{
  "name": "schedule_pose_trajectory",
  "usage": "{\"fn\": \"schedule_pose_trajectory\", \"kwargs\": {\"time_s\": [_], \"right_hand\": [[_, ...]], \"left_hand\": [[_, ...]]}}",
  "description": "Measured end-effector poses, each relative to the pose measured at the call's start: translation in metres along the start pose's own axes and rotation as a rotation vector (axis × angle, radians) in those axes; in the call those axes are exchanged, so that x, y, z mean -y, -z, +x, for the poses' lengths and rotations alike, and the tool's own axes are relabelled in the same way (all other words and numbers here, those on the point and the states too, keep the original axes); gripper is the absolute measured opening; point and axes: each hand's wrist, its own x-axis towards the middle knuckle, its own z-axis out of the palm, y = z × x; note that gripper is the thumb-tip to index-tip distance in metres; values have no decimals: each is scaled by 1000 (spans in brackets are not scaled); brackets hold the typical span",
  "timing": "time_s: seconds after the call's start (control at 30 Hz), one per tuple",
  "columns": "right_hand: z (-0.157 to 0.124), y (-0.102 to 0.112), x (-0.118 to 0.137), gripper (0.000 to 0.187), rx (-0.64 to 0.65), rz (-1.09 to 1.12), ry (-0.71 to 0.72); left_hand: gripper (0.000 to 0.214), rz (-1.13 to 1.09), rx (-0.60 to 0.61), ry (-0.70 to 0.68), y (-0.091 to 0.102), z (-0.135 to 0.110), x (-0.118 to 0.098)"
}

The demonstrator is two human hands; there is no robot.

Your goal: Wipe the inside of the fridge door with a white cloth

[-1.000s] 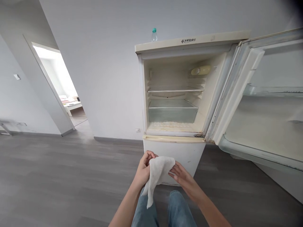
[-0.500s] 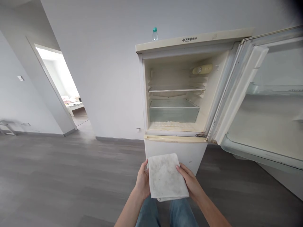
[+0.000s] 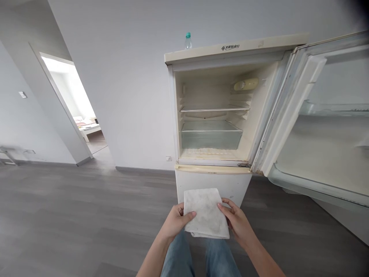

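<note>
A folded white cloth (image 3: 205, 215) with greyish smudges is held up in front of my legs. My left hand (image 3: 176, 220) grips its left edge, thumb on the front face and fingers behind. At the right edge my right hand (image 3: 235, 218) pinches it, with the thumb on top and the other fingers partly hidden. Just beyond the cloth stands a white two-door refrigerator (image 3: 211, 186). Its upper door (image 3: 325, 146) is swung wide to the right. Inside are a glass shelf (image 3: 215, 109) and a clear drawer (image 3: 211, 139).
On top of the refrigerator stands a clear bottle with a green cap (image 3: 188, 41). The open door's lower shelf (image 3: 314, 192) juts out at right. A doorway (image 3: 69, 90) opens at left. Grey wood-look floor (image 3: 86, 215) spreads below; a wall socket (image 3: 168, 158) sits beside the refrigerator.
My left thumb has come onto the front of the cloth. The cloth has shifted slightly right, its smudged face looking cleaner now. The refrigerator stays as it was.
</note>
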Motion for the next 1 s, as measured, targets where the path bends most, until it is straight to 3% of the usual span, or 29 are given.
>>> {"fn": "schedule_pose_trajectory", "kwargs": {"time_s": [0.17,0.33,0.43,0.57,0.67,0.73,0.83,0.9,1.0], "right_hand": [[-7,3,8,73,-14,-186,90],[-13,9,14,68,239,-437,178],[-14,9,12,72,268,-471,153],[-13,8,12,66,198,-328,160],[-13,7,12,75,136,-110,197],[-14,5,7,82,140,81,112],[-14,0,-10,80,206,320,-143],[-13,-5,-22,78,211,387,-272],[-11,-10,-32,72,157,393,-322]], "left_hand": [[35,222,-47,-69,1,-1,-3],[36,315,-20,-109,-4,-5,-18],[45,340,76,-102,-6,-10,-30],[58,340,120,-75,-6,-12,-34],[62,246,100,-106,-6,-12,-29],[67,166,114,-114,-6,-12,-25],[73,83,162,-100,-8,-13,-23],[77,115,198,-75,-8,-13,-23],[77,262,213,-48,-5,-14,-22]]}}
